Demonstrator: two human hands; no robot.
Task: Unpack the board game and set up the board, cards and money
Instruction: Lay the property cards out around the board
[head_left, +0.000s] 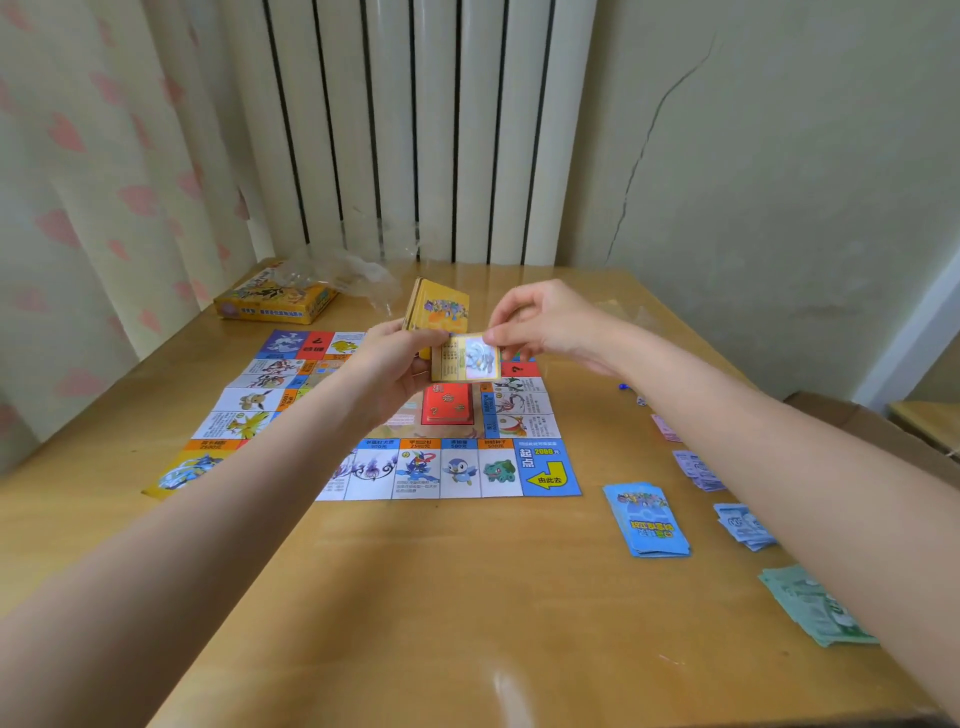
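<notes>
board lies mid-table, hands above holding cards.

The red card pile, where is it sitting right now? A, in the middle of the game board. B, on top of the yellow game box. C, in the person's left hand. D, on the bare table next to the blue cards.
A: the red card pile lies on the central area of the game board, just below the hands, apart from the blue cards lying on the table.
</notes>
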